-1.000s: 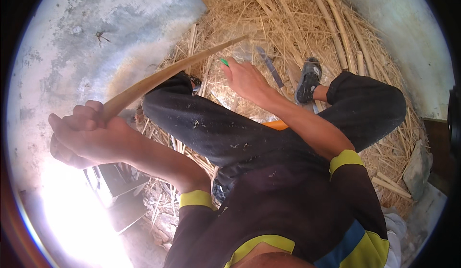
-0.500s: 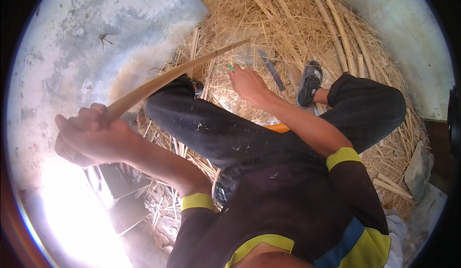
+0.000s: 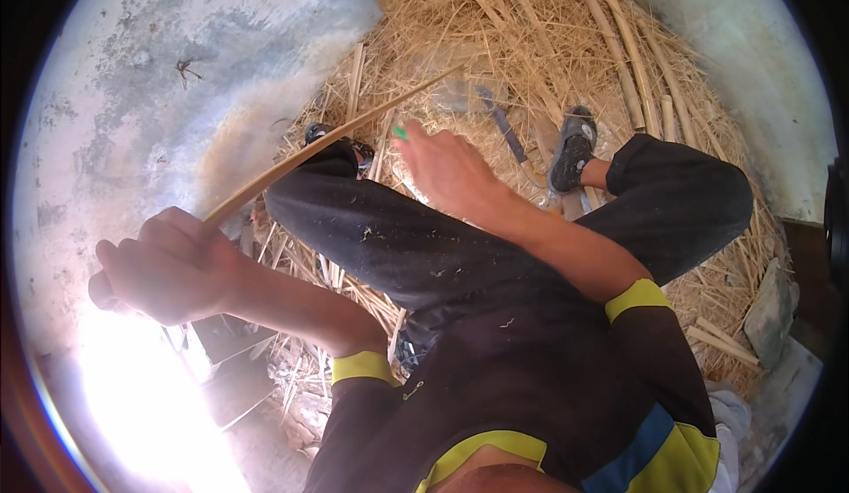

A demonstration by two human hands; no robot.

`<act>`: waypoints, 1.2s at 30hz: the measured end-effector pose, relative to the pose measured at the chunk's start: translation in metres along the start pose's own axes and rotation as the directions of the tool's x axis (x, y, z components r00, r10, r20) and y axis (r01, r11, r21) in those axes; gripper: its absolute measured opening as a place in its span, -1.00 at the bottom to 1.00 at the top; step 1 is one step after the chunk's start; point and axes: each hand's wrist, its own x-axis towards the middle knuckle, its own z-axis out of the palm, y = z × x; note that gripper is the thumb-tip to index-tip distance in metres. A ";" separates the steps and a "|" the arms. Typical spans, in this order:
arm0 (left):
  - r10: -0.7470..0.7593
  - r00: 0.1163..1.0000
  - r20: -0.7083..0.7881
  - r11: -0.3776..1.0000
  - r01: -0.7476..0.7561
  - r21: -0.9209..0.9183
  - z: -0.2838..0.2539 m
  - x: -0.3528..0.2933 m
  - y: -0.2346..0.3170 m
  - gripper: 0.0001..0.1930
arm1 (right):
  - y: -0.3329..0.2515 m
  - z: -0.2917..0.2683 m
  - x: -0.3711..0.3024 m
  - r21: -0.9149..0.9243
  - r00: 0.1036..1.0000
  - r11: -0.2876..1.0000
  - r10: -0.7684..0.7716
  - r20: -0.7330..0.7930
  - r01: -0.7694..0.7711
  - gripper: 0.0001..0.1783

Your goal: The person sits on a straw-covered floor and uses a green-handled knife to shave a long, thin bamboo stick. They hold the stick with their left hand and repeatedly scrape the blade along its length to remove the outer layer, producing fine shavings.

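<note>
Closed round one end of a long split-bamboo strip (image 3: pixel 309 150), my left hand (image 3: pixel 168 267) is off to the left, beside the wall. The strip slants away over my left thigh, its far tip thinning above the straw. Over the middle, near my left knee, my right hand (image 3: pixel 447 170) is closed and slightly blurred. A small green piece (image 3: pixel 400 132) sticks out at its fingers; the rest of whatever it grips is hidden. Beyond that hand a dark-bladed knife (image 3: pixel 502 123) lies on the ground, apart from both hands.
Shavings and straw (image 3: pixel 424 24) cover the ground. Several long bamboo poles (image 3: pixel 619 51) lie at the far right. A pale, stained wall (image 3: pixel 177 95) bounds the left. My shoe (image 3: pixel 574 150) is beside the knife. A grey stone (image 3: pixel 769 312) rests at the right edge.
My right hand has moved left and toward me, with the green piece. My left hand has dropped slightly, and the bamboo strip has turned to show a narrower side.
</note>
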 end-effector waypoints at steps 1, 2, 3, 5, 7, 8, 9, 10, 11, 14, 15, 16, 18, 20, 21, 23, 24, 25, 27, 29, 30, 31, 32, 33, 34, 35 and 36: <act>0.063 0.998 -0.011 0.996 -0.062 0.067 0.003 -0.001 -0.002 -0.60 | 0.009 0.002 -0.003 0.010 1.000 1.000 -0.006 0.019 0.006 -0.64; 0.131 0.991 -0.013 0.981 -0.128 0.147 0.002 -0.001 -0.004 -0.60 | 0.000 -0.001 -0.004 0.033 0.999 0.999 -0.018 0.047 0.016 -0.64; 0.138 0.990 -0.007 0.975 -0.134 0.179 -0.002 -0.004 -0.003 -0.60 | -0.009 -0.002 -0.012 0.058 0.996 0.998 -0.021 0.087 0.016 -0.64; 0.132 0.991 -0.001 0.980 -0.131 0.147 0.001 -0.005 -0.004 -0.60 | -0.020 0.002 -0.012 0.083 0.991 0.987 -0.135 0.005 0.135 -0.62; 0.087 0.996 0.007 0.995 -0.087 0.042 0.007 -0.004 -0.003 -0.60 | -0.011 0.007 -0.006 0.084 0.995 0.992 -0.098 -0.013 0.099 -0.61; 0.064 0.998 0.004 0.997 -0.064 0.041 0.005 -0.001 -0.003 -0.60 | 0.012 0.010 0.001 0.061 0.999 0.998 -0.011 0.031 0.010 -0.60; 0.039 0.999 0.002 0.998 -0.039 0.044 -0.003 0.002 -0.005 -0.60 | 0.014 0.007 0.005 0.067 0.996 0.997 0.035 0.081 -0.040 -0.60; 0.015 1.000 -0.001 0.999 -0.015 0.047 -0.008 0.005 -0.006 -0.60 | 0.014 0.004 0.007 0.070 0.988 0.993 0.081 0.132 -0.091 -0.60; 0.083 0.996 -0.014 0.973 -0.077 0.217 -0.009 0.005 -0.008 -0.61 | 0.014 0.000 0.007 0.063 0.973 0.987 0.134 0.188 -0.148 -0.60; 0.118 0.985 -0.123 0.958 -0.081 0.273 -0.005 0.000 -0.007 -0.68 | -0.008 0.016 -0.004 0.016 0.986 0.986 -0.165 -0.004 0.165 -0.60; 0.090 0.982 -0.168 0.976 -0.053 0.212 -0.001 -0.001 -0.004 -0.72 | -0.008 0.021 -0.003 -0.001 0.969 0.971 -0.237 -0.073 0.238 -0.60; 0.106 0.986 -0.126 0.970 -0.075 0.230 -0.002 -0.002 -0.008 -0.79 | 0.009 0.029 0.005 0.027 0.984 0.985 -0.166 -0.068 0.168 -0.61; 0.074 0.976 -0.207 0.982 -0.035 0.187 0.004 0.001 -0.009 -0.80 | 0.036 0.024 0.014 0.012 0.997 1.000 -0.001 0.074 0.000 -0.60; 0.077 0.984 -0.162 0.986 -0.051 0.159 0.000 0.005 -0.011 -0.77 | 0.031 0.017 0.021 0.015 0.991 1.000 0.003 0.137 -0.005 -0.57; 0.065 0.989 -0.134 0.986 -0.043 0.159 -0.007 0.005 -0.010 -0.75 | 0.014 0.013 0.020 0.042 0.987 0.998 -0.044 0.154 0.038 -0.57; 0.068 0.990 -0.120 0.989 -0.051 0.137 -0.003 0.003 -0.006 -0.73 | 0.006 0.014 0.021 0.038 0.988 0.995 -0.095 0.118 0.091 -0.57; 0.069 0.991 -0.111 0.992 -0.055 0.117 0.000 0.002 -0.005 -0.72 | 0.013 0.021 0.020 0.010 0.994 0.996 -0.090 0.068 0.089 -0.57; 0.059 0.992 -0.113 0.994 -0.048 0.102 0.001 0.003 -0.007 -0.71 | 0.023 0.030 0.018 -0.018 0.996 0.996 -0.086 0.017 0.086 -0.58; 0.055 0.992 -0.111 0.995 -0.046 0.086 -0.002 0.007 -0.010 -0.70 | 0.044 0.028 0.027 -0.102 0.993 0.992 0.079 0.092 -0.069 -0.61; 0.052 0.999 -0.004 0.998 -0.052 0.037 -0.026 0.010 -0.014 -0.71 | 0.042 0.020 0.021 -0.131 0.985 0.989 0.093 0.148 -0.074 -0.63; 0.061 0.998 0.030 0.997 -0.062 0.040 -0.023 0.007 -0.012 -0.71 | 0.045 0.026 0.023 -0.228 0.987 0.961 -0.150 0.052 0.158 -0.63; 0.070 0.995 0.064 0.996 -0.073 0.043 -0.018 0.004 -0.008 -0.71 | 0.043 0.032 0.018 -0.162 0.990 0.977 -0.133 0.057 0.140 -0.62; 0.012 0.999 -0.039 1.000 -0.011 0.011 -0.012 0.003 -0.003 -0.72 | 0.030 0.031 0.014 -0.093 0.990 0.987 -0.128 0.057 0.133 -0.61; 0.046 0.998 -0.047 0.997 -0.043 0.062 -0.010 0.003 -0.005 -0.72 | 0.024 0.030 0.012 -0.023 0.991 0.992 -0.123 0.058 0.124 -0.60; 0.081 0.995 -0.054 0.991 -0.074 0.114 -0.008 0.003 -0.010 -0.72 | 0.040 0.035 0.019 -0.031 0.991 0.998 0.051 0.120 -0.048 -0.59; 0.114 0.992 -0.054 0.982 -0.105 0.156 -0.003 0.003 -0.013 -0.72 | 0.053 0.032 0.020 -0.040 0.988 0.994 0.106 0.114 -0.102 -0.59; 0.035 0.997 -0.063 0.991 -0.026 0.133 -0.001 0.004 -0.008 -0.73 | 0.063 0.028 0.022 -0.043 0.982 0.988 0.153 0.110 -0.149 -0.59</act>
